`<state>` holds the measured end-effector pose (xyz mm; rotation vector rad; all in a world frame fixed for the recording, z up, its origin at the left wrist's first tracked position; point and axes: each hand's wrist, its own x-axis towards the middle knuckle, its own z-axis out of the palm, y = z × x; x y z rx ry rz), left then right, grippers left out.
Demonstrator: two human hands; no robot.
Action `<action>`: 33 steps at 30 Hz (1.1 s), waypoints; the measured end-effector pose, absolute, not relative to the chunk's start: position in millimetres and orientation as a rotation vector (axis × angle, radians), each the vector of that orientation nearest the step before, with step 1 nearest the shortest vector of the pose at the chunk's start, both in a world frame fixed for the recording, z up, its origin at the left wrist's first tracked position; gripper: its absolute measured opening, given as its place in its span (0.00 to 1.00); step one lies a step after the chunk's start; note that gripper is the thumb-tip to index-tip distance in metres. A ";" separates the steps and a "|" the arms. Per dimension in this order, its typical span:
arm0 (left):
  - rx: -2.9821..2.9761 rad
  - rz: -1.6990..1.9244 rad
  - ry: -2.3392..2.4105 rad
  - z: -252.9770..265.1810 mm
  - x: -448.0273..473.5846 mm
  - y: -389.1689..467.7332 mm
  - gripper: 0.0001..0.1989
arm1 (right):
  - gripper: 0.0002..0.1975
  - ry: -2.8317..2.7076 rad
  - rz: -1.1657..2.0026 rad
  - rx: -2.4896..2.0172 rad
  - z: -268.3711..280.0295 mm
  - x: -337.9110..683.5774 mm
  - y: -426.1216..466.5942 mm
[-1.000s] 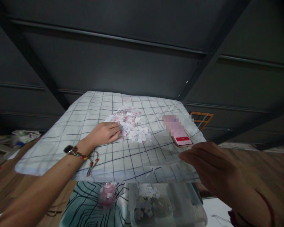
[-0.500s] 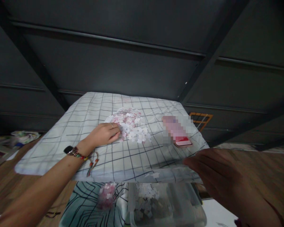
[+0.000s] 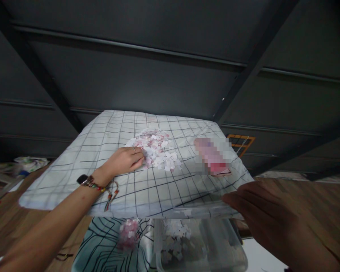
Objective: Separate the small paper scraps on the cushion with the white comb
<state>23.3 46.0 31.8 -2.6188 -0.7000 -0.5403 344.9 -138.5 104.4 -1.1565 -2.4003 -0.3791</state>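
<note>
White-and-pink paper heap (image 3: 158,149) — centre of table (image 3: 102,143). Left hand (image 3: 127,159): fingers curled, at heap's near left edge. Right hand (image 3: 262,211): by table's near right corner — fingers bunched. Grip, both hands: cannot tell.

From my right grip (image 3: 229,200), free room runs across the near side of the bench (image 3: 155,190) to my left grip (image 3: 130,158), which lies against the paper scraps (image 3: 160,149). Another gap parts scraps from phone (image 3: 211,156). Beyond the far edge, the dark panelled wall (image 3: 141,87) blocks me.
</note>
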 end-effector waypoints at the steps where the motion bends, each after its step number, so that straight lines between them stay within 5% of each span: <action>1: -2.615 -0.544 -0.696 31.3 23.1 46.3 0.17 | 0.14 -2.404 -0.387 -1.141 105.0 343.8 -137.5; 33: -2.588 -0.625 -0.634 29.1 23.0 49.3 0.16 | 0.14 -2.394 -0.791 -1.077 95.9 326.7 -77.8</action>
